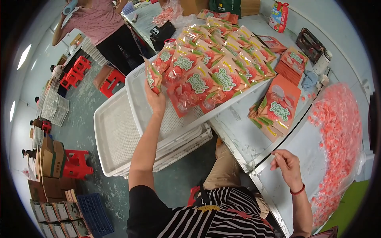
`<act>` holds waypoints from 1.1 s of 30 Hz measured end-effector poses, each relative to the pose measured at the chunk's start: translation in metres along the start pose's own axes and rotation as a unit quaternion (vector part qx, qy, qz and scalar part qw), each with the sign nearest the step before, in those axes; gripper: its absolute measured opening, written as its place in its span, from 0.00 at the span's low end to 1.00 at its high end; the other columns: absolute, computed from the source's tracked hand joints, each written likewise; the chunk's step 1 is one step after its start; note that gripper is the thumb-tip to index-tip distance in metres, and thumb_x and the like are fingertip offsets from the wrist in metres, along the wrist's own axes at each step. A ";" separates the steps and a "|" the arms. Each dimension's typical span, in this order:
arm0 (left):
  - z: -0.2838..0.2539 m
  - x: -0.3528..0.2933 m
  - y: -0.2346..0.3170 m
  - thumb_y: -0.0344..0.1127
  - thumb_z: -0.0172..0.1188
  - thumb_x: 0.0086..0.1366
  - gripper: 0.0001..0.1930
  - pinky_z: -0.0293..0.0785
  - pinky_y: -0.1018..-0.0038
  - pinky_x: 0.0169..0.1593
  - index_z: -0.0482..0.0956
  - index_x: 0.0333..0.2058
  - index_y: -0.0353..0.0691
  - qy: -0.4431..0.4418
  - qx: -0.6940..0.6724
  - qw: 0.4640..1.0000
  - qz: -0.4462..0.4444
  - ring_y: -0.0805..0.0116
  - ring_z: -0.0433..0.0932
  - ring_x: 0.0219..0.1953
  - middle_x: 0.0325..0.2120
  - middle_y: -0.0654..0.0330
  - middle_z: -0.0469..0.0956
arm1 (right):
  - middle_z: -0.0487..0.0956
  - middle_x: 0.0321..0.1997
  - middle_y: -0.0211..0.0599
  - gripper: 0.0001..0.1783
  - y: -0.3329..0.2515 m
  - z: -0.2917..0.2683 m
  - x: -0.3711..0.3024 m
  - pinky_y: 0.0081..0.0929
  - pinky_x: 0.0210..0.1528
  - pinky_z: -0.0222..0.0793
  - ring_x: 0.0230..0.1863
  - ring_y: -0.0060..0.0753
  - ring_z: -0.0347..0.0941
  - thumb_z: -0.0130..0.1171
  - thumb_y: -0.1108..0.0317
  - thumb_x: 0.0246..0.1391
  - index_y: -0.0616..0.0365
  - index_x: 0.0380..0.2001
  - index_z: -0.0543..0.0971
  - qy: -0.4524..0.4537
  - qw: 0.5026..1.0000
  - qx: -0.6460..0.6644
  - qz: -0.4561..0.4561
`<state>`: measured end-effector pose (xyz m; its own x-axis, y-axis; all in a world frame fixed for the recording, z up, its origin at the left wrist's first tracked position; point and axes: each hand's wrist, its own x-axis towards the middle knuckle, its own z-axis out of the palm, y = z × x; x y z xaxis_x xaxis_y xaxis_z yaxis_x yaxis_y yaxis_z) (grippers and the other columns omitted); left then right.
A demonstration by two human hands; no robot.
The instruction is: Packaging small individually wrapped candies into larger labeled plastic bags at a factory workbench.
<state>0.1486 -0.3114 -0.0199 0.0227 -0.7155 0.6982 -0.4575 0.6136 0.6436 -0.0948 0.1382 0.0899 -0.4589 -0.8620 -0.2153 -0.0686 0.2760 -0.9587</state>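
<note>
My left hand [156,101] grips a filled candy pouch [152,75] by its lower end, over the left side of a white perforated tray [137,93]. Beside it, rows of the same red and green pouches [206,65] lie overlapping in that tray. My right hand [286,163] hovers over the table's near edge, fingers loosely curled and apart, with nothing visible in them. Just beyond it, a stack of flat pouches [278,105] rests on the table. To its right, wrapped pink candies [339,146] spread out, partly under clear plastic.
More white trays [113,131] are stacked below the pouch tray. A bag [310,44], a bottle [322,63] and a blue cloth [309,80] sit at the back right. A phone [155,30] lies behind the tray. Another person [101,27] stands across from me, near red stools [111,83].
</note>
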 end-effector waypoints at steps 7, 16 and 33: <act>0.092 0.005 -0.003 0.57 0.55 0.61 0.40 0.46 0.53 0.66 0.55 0.63 0.35 -0.156 0.103 0.981 -0.041 0.39 0.52 0.63 0.60 0.37 0.57 | 0.77 0.25 0.31 0.15 0.030 -0.008 -0.015 0.19 0.31 0.70 0.24 0.21 0.73 0.49 0.63 0.65 0.66 0.40 0.76 0.067 0.996 0.034 0.050; 0.122 -0.006 -0.027 0.51 0.44 0.68 0.33 0.43 0.53 0.67 0.52 0.65 0.37 -0.069 0.077 0.995 -0.005 0.39 0.47 0.66 0.64 0.38 0.50 | 0.77 0.25 0.32 0.13 0.059 0.014 -0.002 0.19 0.31 0.72 0.25 0.21 0.74 0.50 0.66 0.64 0.66 0.40 0.77 0.069 0.995 0.023 0.060; 0.093 -0.010 0.098 0.45 0.52 0.67 0.27 0.56 0.62 0.63 0.64 0.56 0.29 -0.076 0.070 0.986 0.128 0.45 0.62 0.60 0.56 0.42 0.64 | 0.77 0.25 0.30 0.13 0.155 -0.004 -0.058 0.16 0.29 0.71 0.24 0.17 0.72 0.51 0.66 0.64 0.67 0.39 0.77 0.151 0.970 0.151 0.117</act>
<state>0.0209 -0.2751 0.0076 -0.2376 -0.5921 0.7701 -0.5498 0.7355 0.3959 -0.0822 0.2321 -0.0457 -0.6720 -0.6150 -0.4125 0.3094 0.2729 -0.9109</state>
